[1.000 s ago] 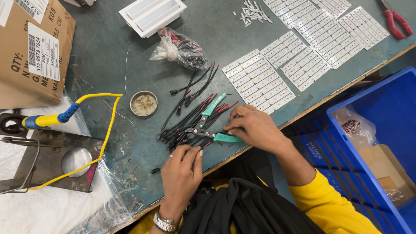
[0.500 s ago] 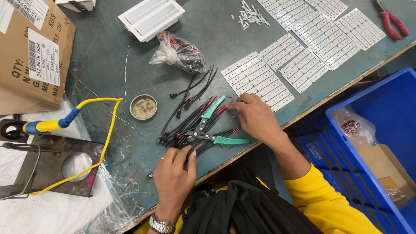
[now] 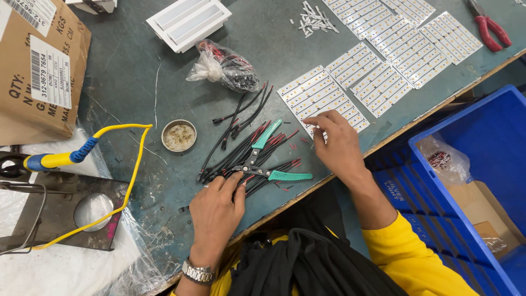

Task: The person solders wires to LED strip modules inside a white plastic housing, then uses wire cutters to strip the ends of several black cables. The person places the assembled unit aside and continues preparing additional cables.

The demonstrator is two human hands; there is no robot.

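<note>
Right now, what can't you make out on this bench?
Head view only:
- Left hand: fingertips over the wires, grip hidden.
- Right hand: palm down, underside hidden.
- Clear bag: contents tangled, uncountable.
- Red pliers: cut off by the top edge.

cutter [image 3: 263, 159] on wires [image 3: 241, 151]

A scuffed grey-green table [image 3: 126, 71] with a worn wooden edge fills the view, evenly lit; a blue plastic crate [image 3: 482, 137] stands beside it.
</note>
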